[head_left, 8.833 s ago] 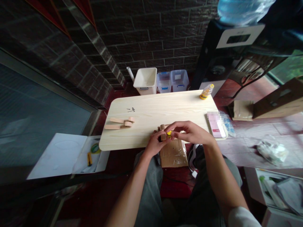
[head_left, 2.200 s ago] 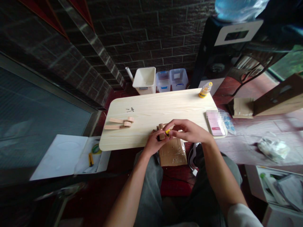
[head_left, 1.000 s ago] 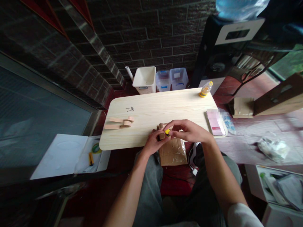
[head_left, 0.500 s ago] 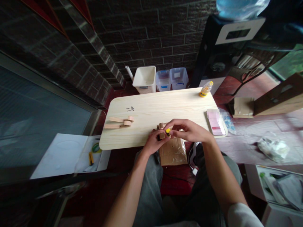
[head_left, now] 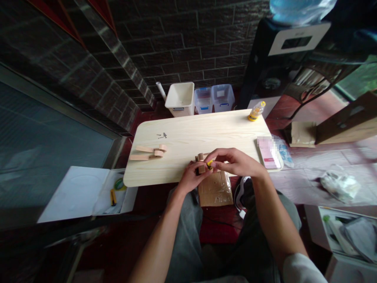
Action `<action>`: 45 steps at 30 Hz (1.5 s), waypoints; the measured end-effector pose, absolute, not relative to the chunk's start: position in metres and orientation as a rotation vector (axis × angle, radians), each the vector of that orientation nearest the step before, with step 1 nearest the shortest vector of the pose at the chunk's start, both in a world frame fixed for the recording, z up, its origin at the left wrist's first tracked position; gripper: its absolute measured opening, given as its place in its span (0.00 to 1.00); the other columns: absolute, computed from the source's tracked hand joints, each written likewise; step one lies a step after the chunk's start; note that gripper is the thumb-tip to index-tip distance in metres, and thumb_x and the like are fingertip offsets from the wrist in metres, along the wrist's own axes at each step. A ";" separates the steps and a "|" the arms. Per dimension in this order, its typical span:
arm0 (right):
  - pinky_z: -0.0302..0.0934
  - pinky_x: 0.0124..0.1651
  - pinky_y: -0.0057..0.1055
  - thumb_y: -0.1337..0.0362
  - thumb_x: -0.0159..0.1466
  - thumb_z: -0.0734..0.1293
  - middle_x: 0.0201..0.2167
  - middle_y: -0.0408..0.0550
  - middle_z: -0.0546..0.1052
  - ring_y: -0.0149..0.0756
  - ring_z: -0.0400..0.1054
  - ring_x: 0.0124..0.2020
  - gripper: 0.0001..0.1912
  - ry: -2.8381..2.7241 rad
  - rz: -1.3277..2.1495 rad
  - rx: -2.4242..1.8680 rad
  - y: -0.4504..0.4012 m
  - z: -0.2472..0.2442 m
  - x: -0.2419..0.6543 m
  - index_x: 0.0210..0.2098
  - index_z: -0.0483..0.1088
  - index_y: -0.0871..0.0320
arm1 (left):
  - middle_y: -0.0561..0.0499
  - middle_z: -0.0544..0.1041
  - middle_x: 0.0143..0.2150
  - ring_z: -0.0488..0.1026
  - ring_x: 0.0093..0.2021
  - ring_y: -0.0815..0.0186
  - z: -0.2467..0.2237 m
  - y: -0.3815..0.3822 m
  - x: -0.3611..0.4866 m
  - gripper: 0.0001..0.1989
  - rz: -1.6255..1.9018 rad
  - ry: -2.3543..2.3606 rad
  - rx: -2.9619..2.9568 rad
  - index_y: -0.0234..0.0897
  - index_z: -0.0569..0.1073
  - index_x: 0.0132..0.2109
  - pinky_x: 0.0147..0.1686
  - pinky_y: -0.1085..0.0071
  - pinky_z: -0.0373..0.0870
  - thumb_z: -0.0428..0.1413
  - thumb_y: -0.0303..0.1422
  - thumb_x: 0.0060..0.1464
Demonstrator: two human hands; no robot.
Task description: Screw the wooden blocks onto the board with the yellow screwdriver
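Note:
My right hand (head_left: 234, 162) pinches a small yellow-and-black handle (head_left: 209, 163), which looks like a short screwdriver. Its tip is hidden among the fingers. Close against it, my left hand (head_left: 190, 177) grips a light wooden piece (head_left: 202, 169) at the table's front edge. Part of the wood, a rounded block (head_left: 200, 156), shows just beyond the fingers. On the left of the table (head_left: 188, 133) lie two long wooden pieces (head_left: 141, 157) with rounded ends. Behind them are several small dark screws (head_left: 163, 136).
A cardboard box (head_left: 215, 190) sits below the front edge, between my knees. A clear bottle with a yellow cap (head_left: 256, 111) and a pink-and-white booklet (head_left: 268, 152) are at the right. Beyond the table stand a cream bin (head_left: 179, 96), clear plastic tubs (head_left: 223, 96) and a water dispenser (head_left: 259, 59).
The yellow-and-black handle has turned and tilted slightly between my right fingers. My left hand and the wooden piece stay in nearly the same place.

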State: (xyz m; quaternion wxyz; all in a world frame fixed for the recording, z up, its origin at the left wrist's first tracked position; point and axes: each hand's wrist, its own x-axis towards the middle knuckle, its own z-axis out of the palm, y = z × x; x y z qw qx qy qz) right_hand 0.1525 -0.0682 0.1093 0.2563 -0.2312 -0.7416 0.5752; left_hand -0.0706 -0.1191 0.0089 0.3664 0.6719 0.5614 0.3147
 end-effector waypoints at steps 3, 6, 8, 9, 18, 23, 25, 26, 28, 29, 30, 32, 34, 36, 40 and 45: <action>0.71 0.48 0.33 0.62 0.70 0.66 0.48 0.50 0.80 0.36 0.75 0.45 0.14 -2.006 1.565 -0.627 -0.068 0.109 0.153 0.53 0.75 0.58 | 0.50 0.81 0.47 0.75 0.48 0.58 0.009 -0.119 -0.071 0.17 0.809 1.452 1.717 0.43 0.80 0.49 0.53 0.63 0.69 0.62 0.46 0.58; 0.71 0.48 0.32 0.64 0.70 0.66 0.49 0.50 0.80 0.36 0.75 0.45 0.14 -1.996 1.582 -0.608 -0.068 0.109 0.153 0.54 0.75 0.58 | 0.50 0.82 0.47 0.76 0.48 0.58 0.009 -0.119 -0.071 0.17 0.802 1.450 1.707 0.44 0.80 0.49 0.52 0.63 0.69 0.62 0.46 0.57; 0.71 0.48 0.32 0.65 0.70 0.65 0.49 0.50 0.80 0.35 0.76 0.45 0.15 -1.992 1.598 -0.598 -0.068 0.110 0.153 0.55 0.74 0.57 | 0.50 0.82 0.47 0.76 0.48 0.57 0.010 -0.119 -0.071 0.17 0.798 1.456 1.699 0.44 0.80 0.49 0.52 0.63 0.70 0.62 0.47 0.57; 0.71 0.48 0.33 0.65 0.70 0.65 0.49 0.50 0.80 0.35 0.76 0.44 0.15 -1.992 1.603 -0.597 -0.068 0.110 0.153 0.55 0.74 0.57 | 0.50 0.82 0.47 0.76 0.48 0.57 0.010 -0.119 -0.071 0.17 0.797 1.459 1.696 0.44 0.80 0.48 0.52 0.63 0.70 0.62 0.46 0.56; 0.70 0.47 0.34 0.63 0.70 0.66 0.46 0.52 0.81 0.36 0.75 0.43 0.14 -1.985 1.612 -0.618 -0.069 0.111 0.152 0.53 0.75 0.59 | 0.49 0.82 0.48 0.76 0.49 0.56 0.011 -0.119 -0.070 0.16 0.775 1.473 1.696 0.42 0.80 0.47 0.53 0.62 0.70 0.62 0.46 0.56; 0.70 0.46 0.33 0.65 0.70 0.66 0.46 0.51 0.81 0.35 0.75 0.42 0.14 -1.997 1.607 -0.624 -0.070 0.111 0.152 0.53 0.75 0.59 | 0.49 0.82 0.47 0.75 0.49 0.57 0.009 -0.119 -0.071 0.16 0.783 1.467 1.727 0.42 0.81 0.47 0.52 0.63 0.70 0.62 0.45 0.56; 0.70 0.46 0.32 0.65 0.69 0.66 0.46 0.50 0.81 0.34 0.75 0.41 0.14 -2.002 1.608 -0.621 -0.070 0.111 0.153 0.54 0.75 0.58 | 0.50 0.82 0.46 0.75 0.48 0.57 0.009 -0.119 -0.071 0.16 0.782 1.476 1.737 0.43 0.81 0.47 0.52 0.63 0.70 0.63 0.46 0.56; 0.70 0.45 0.32 0.65 0.69 0.66 0.46 0.50 0.81 0.34 0.75 0.40 0.15 -2.002 1.607 -0.621 -0.070 0.112 0.153 0.54 0.75 0.58 | 0.50 0.82 0.46 0.75 0.48 0.57 0.010 -0.119 -0.071 0.16 0.781 1.481 1.735 0.43 0.81 0.47 0.52 0.63 0.69 0.62 0.46 0.56; 0.70 0.45 0.31 0.65 0.69 0.66 0.45 0.49 0.81 0.34 0.75 0.41 0.14 -2.001 1.600 -0.629 -0.070 0.112 0.153 0.54 0.75 0.58 | 0.50 0.82 0.45 0.75 0.47 0.58 0.011 -0.119 -0.070 0.16 0.776 1.488 1.727 0.42 0.81 0.47 0.52 0.63 0.69 0.62 0.46 0.56; 0.70 0.45 0.31 0.65 0.69 0.66 0.44 0.50 0.81 0.34 0.75 0.41 0.14 -2.001 1.596 -0.634 -0.069 0.112 0.153 0.53 0.75 0.58 | 0.50 0.82 0.46 0.75 0.47 0.58 0.011 -0.119 -0.070 0.16 0.772 1.490 1.724 0.42 0.81 0.47 0.53 0.63 0.69 0.62 0.47 0.57; 0.70 0.45 0.31 0.65 0.69 0.66 0.44 0.50 0.81 0.35 0.75 0.41 0.14 -2.001 1.591 -0.637 -0.069 0.112 0.153 0.53 0.75 0.59 | 0.50 0.82 0.46 0.75 0.47 0.58 0.011 -0.119 -0.070 0.17 0.768 1.491 1.721 0.42 0.81 0.47 0.53 0.63 0.69 0.62 0.47 0.57; 0.70 0.45 0.32 0.65 0.69 0.67 0.45 0.51 0.81 0.35 0.75 0.41 0.14 -2.001 1.590 -0.639 -0.069 0.113 0.152 0.53 0.75 0.59 | 0.49 0.82 0.47 0.75 0.48 0.58 0.012 -0.119 -0.069 0.17 0.764 1.485 1.717 0.42 0.81 0.47 0.53 0.63 0.68 0.62 0.47 0.57; 0.69 0.45 0.32 0.65 0.69 0.67 0.46 0.51 0.81 0.35 0.75 0.40 0.14 -1.997 1.597 -0.636 -0.069 0.113 0.153 0.53 0.75 0.59 | 0.49 0.82 0.48 0.75 0.49 0.57 0.012 -0.119 -0.069 0.16 0.769 1.475 1.713 0.42 0.81 0.47 0.53 0.63 0.69 0.62 0.47 0.57; 0.69 0.45 0.32 0.66 0.68 0.67 0.47 0.51 0.80 0.35 0.75 0.40 0.15 -1.995 1.605 -0.635 -0.069 0.114 0.153 0.53 0.75 0.59 | 0.49 0.82 0.47 0.75 0.49 0.57 0.013 -0.119 -0.069 0.16 0.774 1.470 1.711 0.42 0.81 0.47 0.53 0.62 0.69 0.62 0.46 0.57; 0.68 0.43 0.31 0.67 0.67 0.67 0.45 0.49 0.81 0.34 0.75 0.39 0.16 -2.001 1.609 -0.643 -0.069 0.113 0.154 0.54 0.74 0.58 | 0.49 0.82 0.47 0.76 0.49 0.56 0.014 -0.119 -0.069 0.17 0.773 1.469 1.705 0.43 0.81 0.47 0.54 0.61 0.69 0.62 0.47 0.56; 0.68 0.43 0.31 0.66 0.68 0.67 0.43 0.49 0.81 0.35 0.75 0.39 0.15 -2.002 1.604 -0.635 -0.069 0.113 0.154 0.54 0.75 0.58 | 0.49 0.82 0.47 0.76 0.50 0.56 0.010 -0.119 -0.070 0.17 0.774 1.481 1.701 0.42 0.81 0.46 0.53 0.62 0.69 0.62 0.47 0.56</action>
